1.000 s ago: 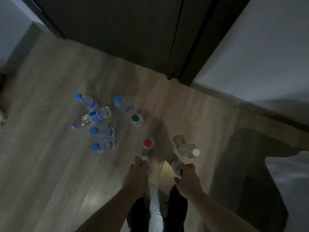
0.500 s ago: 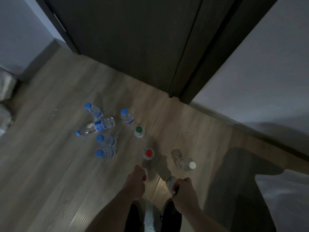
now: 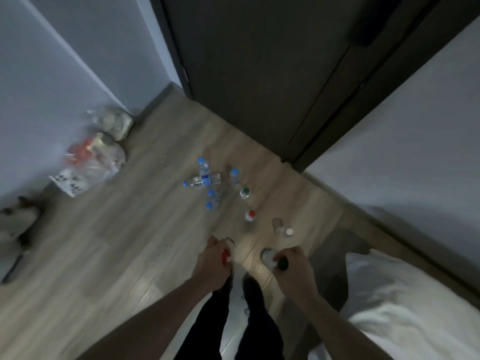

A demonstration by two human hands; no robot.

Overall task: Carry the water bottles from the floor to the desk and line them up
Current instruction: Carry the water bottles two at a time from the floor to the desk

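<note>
Two bottles (image 3: 268, 257) gripped, others (image 3: 223, 188) on floor (image 3: 130, 255)

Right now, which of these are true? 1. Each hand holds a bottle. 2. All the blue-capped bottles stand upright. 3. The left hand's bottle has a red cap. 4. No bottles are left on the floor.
1. True: the left hand and the right hand each grip a bottle.
2. False: one blue-capped bottle lies on its side.
3. True: the red cap shows at the left hand.
4. False: several remain on the floor, among them a white-capped bottle.
</note>
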